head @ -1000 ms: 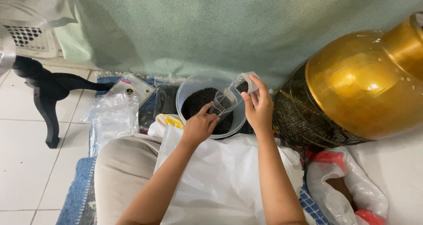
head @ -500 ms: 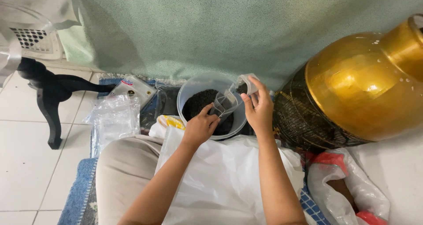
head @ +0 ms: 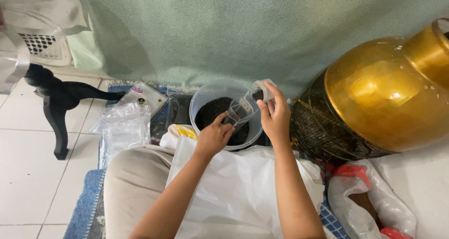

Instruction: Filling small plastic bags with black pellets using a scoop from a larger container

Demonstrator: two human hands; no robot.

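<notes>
A pile of clear plastic bags [head: 122,126] lies at the left. The left hand [head: 213,137] pinches a small clear pouch [head: 241,109] over the tub of dark granules [head: 224,113]; the right hand [head: 276,117] pinches its upper edge. A golden vase [head: 388,94] stands right.

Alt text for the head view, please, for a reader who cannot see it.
Both hands hold a small clear plastic bag over a round clear tub of dark granules: the left hand at its lower end, the right hand at its top. A white plastic sheet covers the lap; a large golden vase stands on the right.
</notes>
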